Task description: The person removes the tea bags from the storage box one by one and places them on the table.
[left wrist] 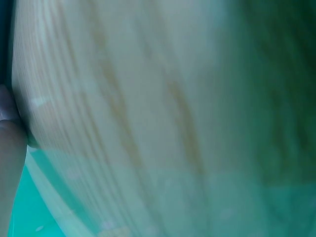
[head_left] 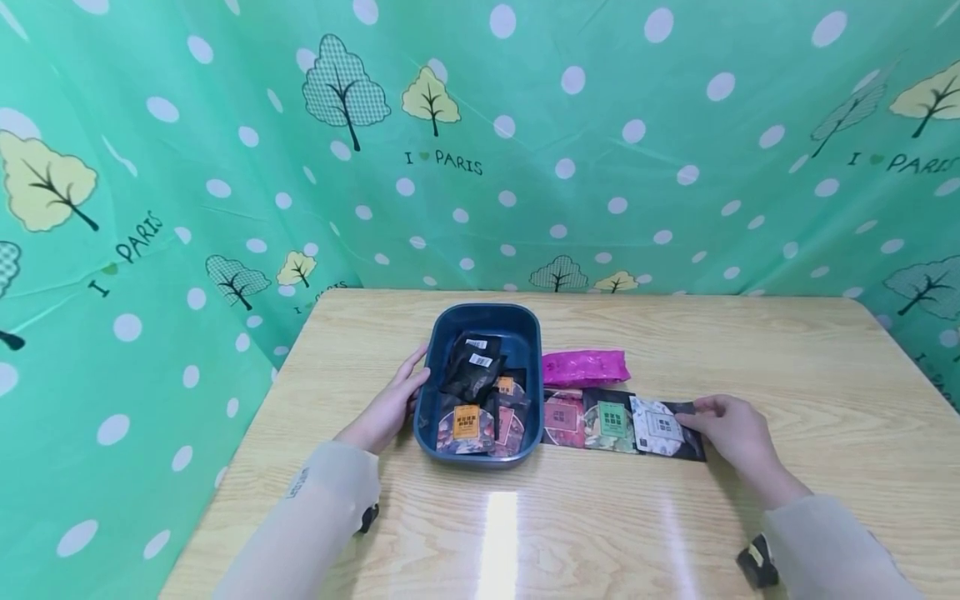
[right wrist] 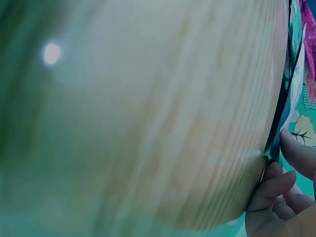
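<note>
A dark blue plastic bin (head_left: 426,433) holds several small packets, among them black pouches (head_left: 474,379) with white labels and a packet with an orange label (head_left: 467,422). My left hand (head_left: 390,410) rests against the bin's left side with its fingers along the outer wall. To the right of the bin, a pink-labelled packet (head_left: 564,417), a green-labelled packet (head_left: 610,422) and a black-and-white packet (head_left: 660,426) lie in a row. With thumb and fingers, my right hand (head_left: 735,433) pinches the right end of the black-and-white packet; the right wrist view shows this grip (right wrist: 281,190) at the edge.
Behind the row of packets lies a bright magenta pouch (head_left: 587,367), close to the bin. All of it stands on a light wooden table (head_left: 600,525). A green curtain (head_left: 465,208) with dots and trees hangs beyond the table's back and left edges.
</note>
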Demonstrator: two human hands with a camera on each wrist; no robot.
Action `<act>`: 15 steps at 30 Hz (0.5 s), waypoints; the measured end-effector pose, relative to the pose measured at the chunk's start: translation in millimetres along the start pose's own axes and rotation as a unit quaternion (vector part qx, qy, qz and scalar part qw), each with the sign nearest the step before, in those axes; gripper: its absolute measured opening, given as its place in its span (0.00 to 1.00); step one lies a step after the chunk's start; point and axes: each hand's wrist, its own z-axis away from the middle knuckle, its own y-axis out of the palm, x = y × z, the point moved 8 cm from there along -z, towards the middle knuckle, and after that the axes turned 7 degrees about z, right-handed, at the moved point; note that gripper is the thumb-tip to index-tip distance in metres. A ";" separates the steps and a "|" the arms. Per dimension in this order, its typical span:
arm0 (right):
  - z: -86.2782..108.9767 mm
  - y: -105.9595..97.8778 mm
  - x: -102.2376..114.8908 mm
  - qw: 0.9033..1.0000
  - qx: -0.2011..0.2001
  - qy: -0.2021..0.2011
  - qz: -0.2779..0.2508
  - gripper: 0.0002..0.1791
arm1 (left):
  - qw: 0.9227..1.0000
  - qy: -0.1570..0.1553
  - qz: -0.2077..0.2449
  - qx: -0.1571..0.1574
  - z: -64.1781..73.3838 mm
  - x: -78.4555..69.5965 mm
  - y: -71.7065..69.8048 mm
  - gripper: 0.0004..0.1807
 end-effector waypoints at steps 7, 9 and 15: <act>-2.5 1.1 -1.4 1.000 0.008 0.000 -0.001 0.34 | 1.000 -0.001 0.004 0.001 0.2 -0.5 1.1 0.32; -4.0 1.0 -1.4 1.000 0.018 0.001 -0.010 0.34 | 1.000 -0.002 0.004 0.003 -0.2 -0.4 1.2 0.32; -5.9 -6.3 5.0 0.999 0.032 -0.002 -0.033 0.38 | 1.000 0.000 0.005 0.005 -1.4 -1.4 0.6 0.33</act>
